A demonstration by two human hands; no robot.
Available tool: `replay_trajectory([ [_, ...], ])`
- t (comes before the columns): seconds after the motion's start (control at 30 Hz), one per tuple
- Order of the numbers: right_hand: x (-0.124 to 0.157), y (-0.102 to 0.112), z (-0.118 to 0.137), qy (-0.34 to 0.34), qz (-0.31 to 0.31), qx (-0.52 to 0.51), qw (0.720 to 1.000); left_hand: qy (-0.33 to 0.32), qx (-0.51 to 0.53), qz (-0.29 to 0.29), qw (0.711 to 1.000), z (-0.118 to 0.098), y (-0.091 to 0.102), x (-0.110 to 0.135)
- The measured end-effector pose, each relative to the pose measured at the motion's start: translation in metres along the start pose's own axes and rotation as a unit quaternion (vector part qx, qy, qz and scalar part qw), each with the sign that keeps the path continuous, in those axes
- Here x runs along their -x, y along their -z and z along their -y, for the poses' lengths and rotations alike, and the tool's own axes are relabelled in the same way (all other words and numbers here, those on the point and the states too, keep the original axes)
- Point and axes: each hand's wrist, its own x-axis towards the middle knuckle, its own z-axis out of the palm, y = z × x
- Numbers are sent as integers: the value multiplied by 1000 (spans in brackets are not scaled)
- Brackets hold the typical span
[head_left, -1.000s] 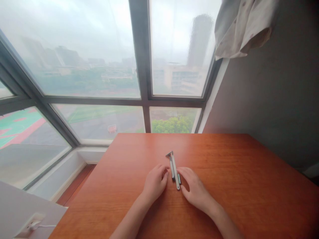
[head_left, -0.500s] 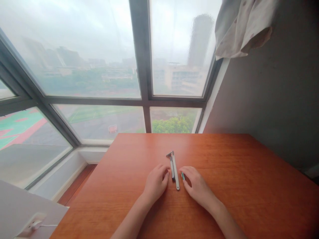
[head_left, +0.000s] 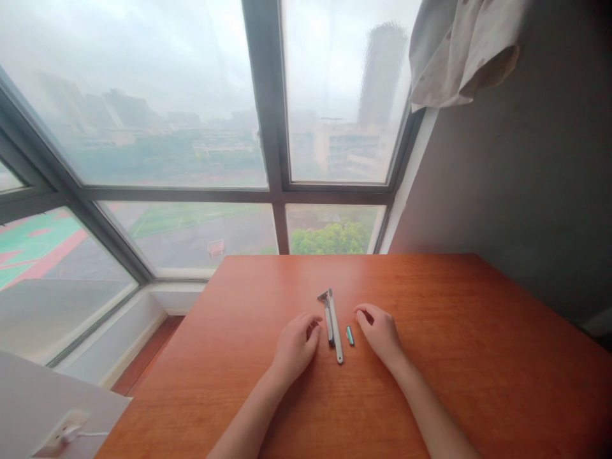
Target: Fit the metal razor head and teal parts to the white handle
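A razor [head_left: 328,322] with a dark, angled head lies on the wooden table between my hands. Alongside it, almost touching, is a long flat grey handle [head_left: 335,328] with a small hole at its near end; its kind is unclear. To the right of both rests a small teal strip-like piece [head_left: 350,336], perhaps a razor cartridge. My left hand [head_left: 295,343] is just left of the razor, fingers loosely bent, holding nothing visible. Above and right of the teal piece, my right hand [head_left: 379,331] has loosely curled fingers and is apart from it.
The brown wooden table [head_left: 478,357] reaches to large windows [head_left: 182,197] at the back. A grey wall [head_left: 497,172] stands at right, with hanging cloth [head_left: 466,57] above. A wall socket with a white plug [head_left: 71,435] is at lower left.
My right hand has let go of the teal piece and moved up and right, leaving it on the table. My left hand has barely shifted. The view has moved slightly.
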Motion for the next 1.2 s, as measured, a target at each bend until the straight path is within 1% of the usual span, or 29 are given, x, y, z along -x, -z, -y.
replay_trajectory([
  [0.13,3,0,1,17,1,-6,1000,-6,-13,3,1000,0,-2,1],
  [0.7,3,1,-1,30,5,-5,1000,-21,-42,6,999,-3,-1,1],
  [1.2,4,1,0,34,11,1,999,-16,-32,3,999,-3,-2,2],
])
